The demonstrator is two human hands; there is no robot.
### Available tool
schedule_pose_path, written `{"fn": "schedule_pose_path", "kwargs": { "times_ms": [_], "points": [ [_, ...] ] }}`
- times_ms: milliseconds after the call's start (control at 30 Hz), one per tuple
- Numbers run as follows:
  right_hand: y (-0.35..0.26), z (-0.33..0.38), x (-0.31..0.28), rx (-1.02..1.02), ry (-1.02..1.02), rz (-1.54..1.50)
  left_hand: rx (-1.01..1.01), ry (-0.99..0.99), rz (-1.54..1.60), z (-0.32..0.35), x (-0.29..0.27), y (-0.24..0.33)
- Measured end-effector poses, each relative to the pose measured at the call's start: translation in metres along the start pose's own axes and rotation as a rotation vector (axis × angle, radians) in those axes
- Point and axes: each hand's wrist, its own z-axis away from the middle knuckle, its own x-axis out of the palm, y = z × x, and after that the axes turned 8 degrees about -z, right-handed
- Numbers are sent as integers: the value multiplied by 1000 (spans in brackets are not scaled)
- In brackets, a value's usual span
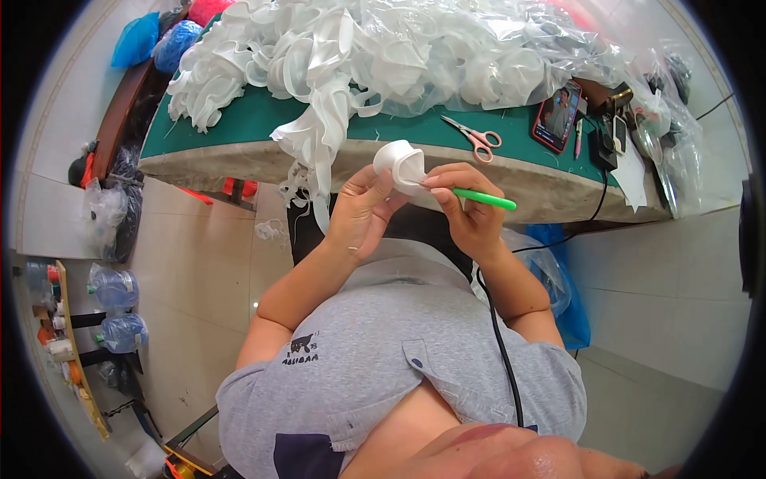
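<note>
My left hand (363,206) is closed around a white, curved, cup-shaped fabric piece (396,162), its thumb on the near side. In my right hand (476,222) is a slim tool with a bright green handle (485,199). The tool's working end meets the right edge of the white piece, mostly covered by my fingers, so its kind cannot be made out. Both hands are raised just in front of the table's near edge. A strand of similar white pieces (323,120) hangs over that edge, left of my left hand.
White pieces (263,60) are heaped across the green table (247,120), some under clear plastic (487,68). Pink-handled scissors (481,144) lie at the front. Farther right are a phone (556,117) and a black adapter (602,149), whose cable drops past the edge.
</note>
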Motion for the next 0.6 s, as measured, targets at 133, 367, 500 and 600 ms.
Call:
{"fn": "schedule_pose_path", "kwargs": {
  "times_ms": [133,367,500,600],
  "points": [
    [1,-2,0,-27,-15,32,-4,-8,6,1,1,-1],
    [2,-9,3,-283,-108,360,163,50,-135,-1,-4,-5],
    [11,-12,3,-342,-86,450,268,63,-181,-3,-3,-8],
    [24,-26,-18,-374,166,458,339,16,-105,-2,-13,-2]
  ]
}}
